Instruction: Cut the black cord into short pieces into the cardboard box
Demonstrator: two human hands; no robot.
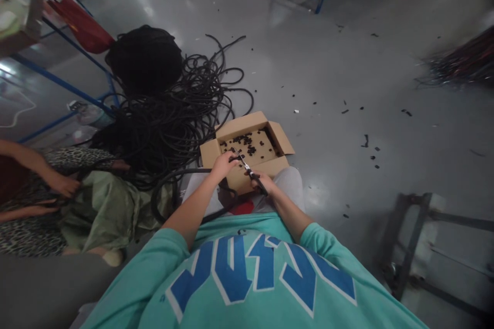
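Note:
An open cardboard box [246, 124] sits between my knees, with many small black pieces scattered on its bottom. My left hand [224, 165], over the box's near left side, is closed on a black cord [195, 170] that trails off to the left. Scissors [258, 181] are gripped in my right hand [264, 184] at the near right side of the box. Their blades point up and left, close to the fingertips of my left hand. Whether the blades touch the cord is too small to tell.
A big tangle of black cord [181, 108] lies left of the box, beside a black bundle [144, 59]. Another person's hand [64, 185] is at the far left. A metal frame [415, 241] stands at the right. Black scraps [366, 140] dot the floor.

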